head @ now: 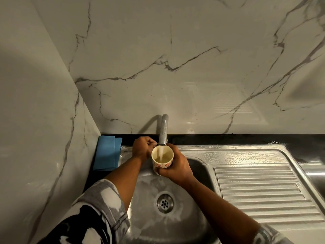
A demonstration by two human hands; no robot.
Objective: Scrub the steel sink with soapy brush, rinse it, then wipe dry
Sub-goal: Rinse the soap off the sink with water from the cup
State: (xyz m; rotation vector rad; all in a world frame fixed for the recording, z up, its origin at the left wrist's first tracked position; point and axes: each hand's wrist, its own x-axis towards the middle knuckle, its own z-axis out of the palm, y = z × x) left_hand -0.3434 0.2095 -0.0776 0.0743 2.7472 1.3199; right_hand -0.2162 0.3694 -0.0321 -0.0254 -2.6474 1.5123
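Note:
The steel sink [193, 150] fills the lower middle, its bowl streaked with white suds around the drain [165, 203]. My right hand [175, 166] grips a cream cup with orange flowers [162, 160] under the tap spout [163, 129]. A thin stream of water runs into the cup. My left hand [142, 148] is curled at the base of the tap, beside the cup; what it grips is hidden. No brush is in view.
The ribbed drainboard [263, 191] on the right is covered in soap foam. A folded blue cloth [107, 154] lies in the left corner on the black counter [228, 139]. Marble walls close off the back and left.

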